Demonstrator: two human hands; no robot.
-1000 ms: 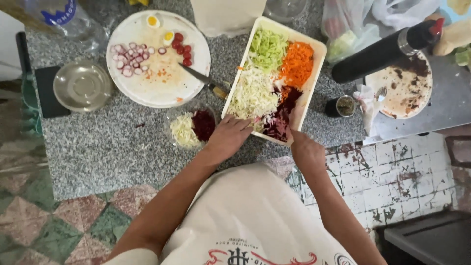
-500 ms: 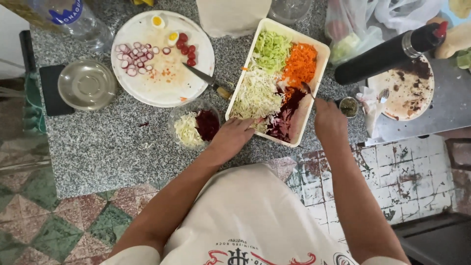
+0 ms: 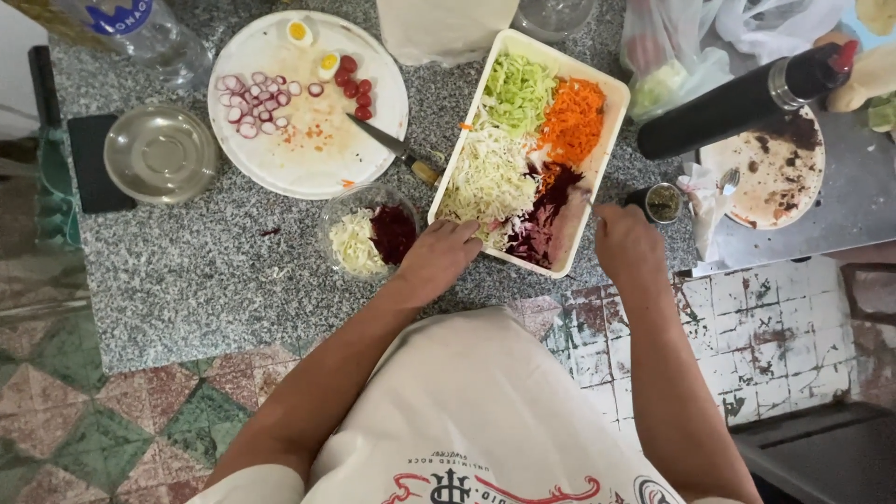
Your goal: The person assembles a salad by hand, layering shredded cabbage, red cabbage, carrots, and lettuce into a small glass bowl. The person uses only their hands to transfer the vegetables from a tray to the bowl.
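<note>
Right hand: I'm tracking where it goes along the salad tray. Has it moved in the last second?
Yes. The right hand shifted from the white tray's near corner out past its right edge, toward the small jar.

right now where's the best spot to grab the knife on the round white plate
Take the wooden-handled knife by its brown handle end, which juts off the round white plate toward the white rectangular tray. Come from the near side; the blade lies on the plate.
</note>
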